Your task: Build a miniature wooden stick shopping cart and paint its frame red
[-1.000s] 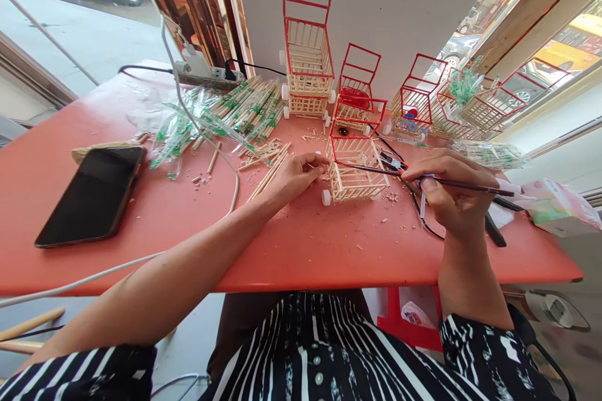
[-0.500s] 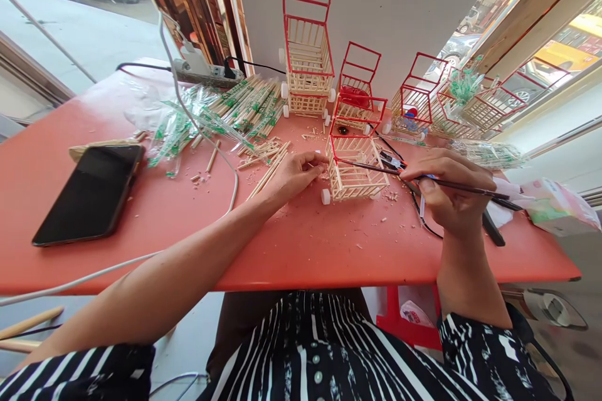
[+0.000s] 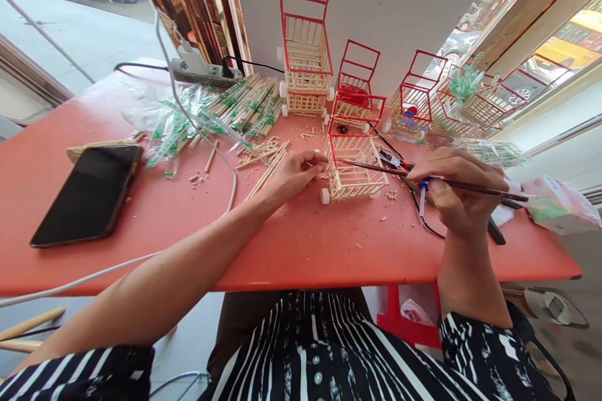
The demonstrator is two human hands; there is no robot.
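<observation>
A miniature shopping cart (image 3: 360, 187) made of thin wooden sticks stands on white wheels, its handle frame and part of its upper edge painted red. My left hand (image 3: 297, 174) rests on the table at its left side, with the thumb and fingers closed at the cart's near-left upright. In my right hand (image 3: 463, 191) is a slim dark paintbrush (image 3: 376, 168), gripped like a pen. Its tip meets the cart's left top edge, where red colour shows. Below the right fingers a small blue-capped tube (image 3: 422, 195) is visible; whether the hand holds it, I cannot tell.
Finished-looking carts, including a tall stacked one (image 3: 308, 53), line the back. Wrapped chopsticks (image 3: 254, 106), loose sticks and chips lie left of centre. A phone (image 3: 89, 194), white cable (image 3: 234, 185), power strip (image 3: 204, 75) and tissue pack (image 3: 562, 203) sit on the red table (image 3: 291, 250).
My right hand has shifted slightly to the right, drawing the paintbrush back a little along the cart's edge. The left hand and cart stay practically in place.
</observation>
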